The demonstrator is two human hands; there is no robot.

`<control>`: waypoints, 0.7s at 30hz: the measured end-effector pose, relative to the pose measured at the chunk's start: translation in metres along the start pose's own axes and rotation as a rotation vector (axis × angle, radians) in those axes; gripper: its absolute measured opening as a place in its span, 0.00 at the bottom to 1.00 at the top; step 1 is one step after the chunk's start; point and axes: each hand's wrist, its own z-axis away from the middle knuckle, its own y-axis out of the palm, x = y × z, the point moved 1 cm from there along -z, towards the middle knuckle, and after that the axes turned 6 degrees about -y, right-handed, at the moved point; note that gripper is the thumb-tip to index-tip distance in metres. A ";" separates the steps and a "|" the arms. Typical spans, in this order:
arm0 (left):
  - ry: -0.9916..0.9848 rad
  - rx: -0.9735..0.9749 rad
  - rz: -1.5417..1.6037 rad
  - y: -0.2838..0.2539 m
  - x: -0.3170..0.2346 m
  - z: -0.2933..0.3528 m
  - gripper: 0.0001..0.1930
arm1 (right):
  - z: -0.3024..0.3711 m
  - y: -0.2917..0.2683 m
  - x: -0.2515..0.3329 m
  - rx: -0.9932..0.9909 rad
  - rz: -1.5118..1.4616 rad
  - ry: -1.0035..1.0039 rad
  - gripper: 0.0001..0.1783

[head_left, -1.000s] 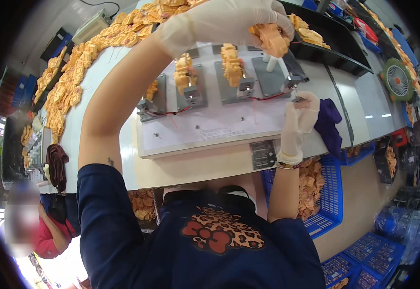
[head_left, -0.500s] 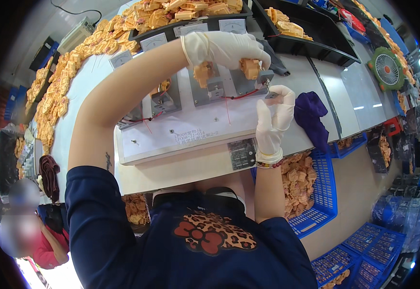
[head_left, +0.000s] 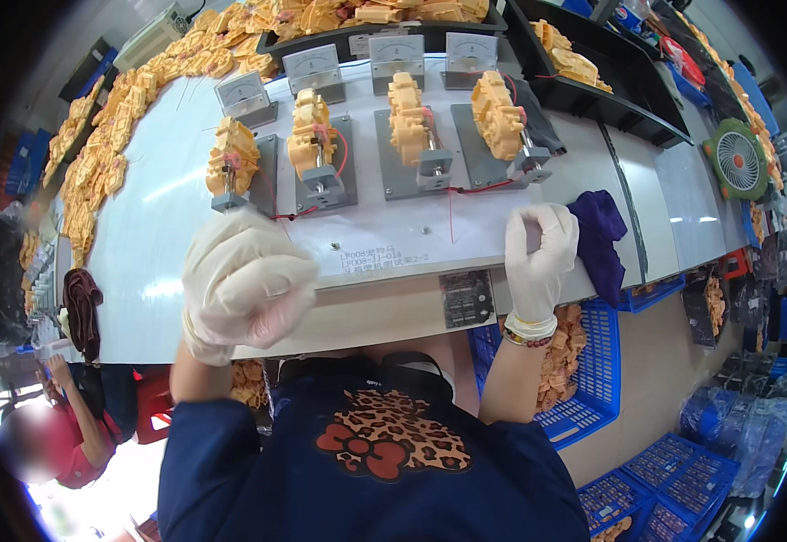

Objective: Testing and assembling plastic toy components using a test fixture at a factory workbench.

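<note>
Both of my hands wear white gloves. My left hand is closed in a loose fist over the front left of the white test board; anything inside the fingers is hidden. Over the board's right end, my right hand curls its fingertips to the thumb, with nothing visible in the gap. Beyond the hands, several yellow-orange plastic gearbox housings stand upright on grey metal fixtures, among them the leftmost housing and the rightmost housing. A small grey clamp block sits before one housing. Neither hand touches the fixtures.
Dial meters, such as the white meter, line the back. Piled housings curve along the left. A black tray is back right, near a green fan. A purple cloth lies beside my right hand. A blue basket stands below.
My left hand has come back from the rightmost fixtures to the front left, uncovering the housings and meters. My right hand has left the right clamp and drawn slightly nearer.
</note>
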 end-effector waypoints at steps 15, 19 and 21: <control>-0.817 -0.217 -0.189 0.042 0.047 0.096 0.09 | 0.005 0.000 0.028 -0.147 0.043 -0.148 0.06; -0.773 -0.185 -0.159 0.039 0.050 0.095 0.10 | -0.001 0.008 0.060 0.093 -0.103 -0.254 0.09; -0.776 -0.181 -0.162 0.037 0.049 0.093 0.11 | -0.004 0.019 0.070 0.102 -0.156 -0.254 0.10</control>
